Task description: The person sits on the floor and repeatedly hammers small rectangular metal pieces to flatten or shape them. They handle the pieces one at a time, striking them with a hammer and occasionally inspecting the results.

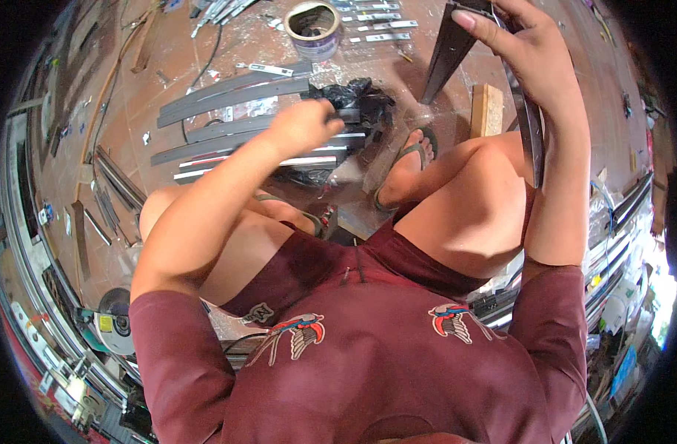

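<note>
My right hand (534, 52), raised at the upper right, is closed round the top of a dark metal profile (448, 55) that slants down toward the floor. A second dark strip (529, 140) hangs along my right forearm; whether it belongs to the same piece, I cannot tell. My left hand (305, 127) is curled in front of my left knee, above several grey metal strips (227, 100) on the floor. Something small and dark shows at its fingertips, too little of it to name. Beside that hand lies a crumpled black plastic bag (364, 103).
An open tin (314, 46) stands far ahead, near several pale metal slides (386, 26). By my right foot a wooden block (487, 111) rests on the tiles. At the lower left lies an angle grinder or cut-off saw (115, 325), with long metal bars along both sides.
</note>
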`<state>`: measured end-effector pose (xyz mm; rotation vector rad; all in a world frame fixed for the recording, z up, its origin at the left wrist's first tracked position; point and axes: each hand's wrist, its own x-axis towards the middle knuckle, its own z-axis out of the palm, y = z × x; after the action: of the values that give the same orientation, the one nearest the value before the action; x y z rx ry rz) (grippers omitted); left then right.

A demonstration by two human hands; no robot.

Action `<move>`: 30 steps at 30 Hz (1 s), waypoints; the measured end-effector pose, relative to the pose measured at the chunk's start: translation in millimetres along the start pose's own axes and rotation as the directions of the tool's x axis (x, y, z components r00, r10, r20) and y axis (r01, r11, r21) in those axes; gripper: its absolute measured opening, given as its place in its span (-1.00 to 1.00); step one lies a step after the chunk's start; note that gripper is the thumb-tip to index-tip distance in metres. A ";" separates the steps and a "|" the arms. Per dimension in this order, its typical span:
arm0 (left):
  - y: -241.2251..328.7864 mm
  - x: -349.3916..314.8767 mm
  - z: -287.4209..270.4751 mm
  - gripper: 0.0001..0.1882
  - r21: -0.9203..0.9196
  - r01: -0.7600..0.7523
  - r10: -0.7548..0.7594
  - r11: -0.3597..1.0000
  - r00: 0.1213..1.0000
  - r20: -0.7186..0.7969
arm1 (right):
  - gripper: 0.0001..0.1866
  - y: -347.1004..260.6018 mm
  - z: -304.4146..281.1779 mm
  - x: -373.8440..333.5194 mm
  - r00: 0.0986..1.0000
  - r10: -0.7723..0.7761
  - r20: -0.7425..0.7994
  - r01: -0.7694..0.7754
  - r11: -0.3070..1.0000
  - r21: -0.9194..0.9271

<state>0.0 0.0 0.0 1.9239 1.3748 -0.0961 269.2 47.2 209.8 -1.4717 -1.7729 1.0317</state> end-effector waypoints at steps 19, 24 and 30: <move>13.2 132.5 227.9 -0.80 0.542 -0.313 0.375 0.780 0.927 -0.005 | -0.73 67.7 -49.9 6.5 0.939 -0.323 -0.120 0.342 0.915 0.211; 8.1 127.6 227.6 -0.81 0.542 -0.400 0.370 0.739 0.914 0.170 | -0.73 64.7 -47.7 1.9 0.931 -0.349 -0.109 0.364 0.915 0.176; 2.5 110.0 233.0 -0.73 0.511 -0.366 0.355 0.778 0.927 0.124 | -0.70 52.4 -40.3 -2.1 0.917 -0.386 -0.103 0.388 0.922 0.003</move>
<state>129.7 -56.3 -215.5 2.6094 0.9947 -0.3365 330.0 56.7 185.6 -1.0741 -1.8724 0.7566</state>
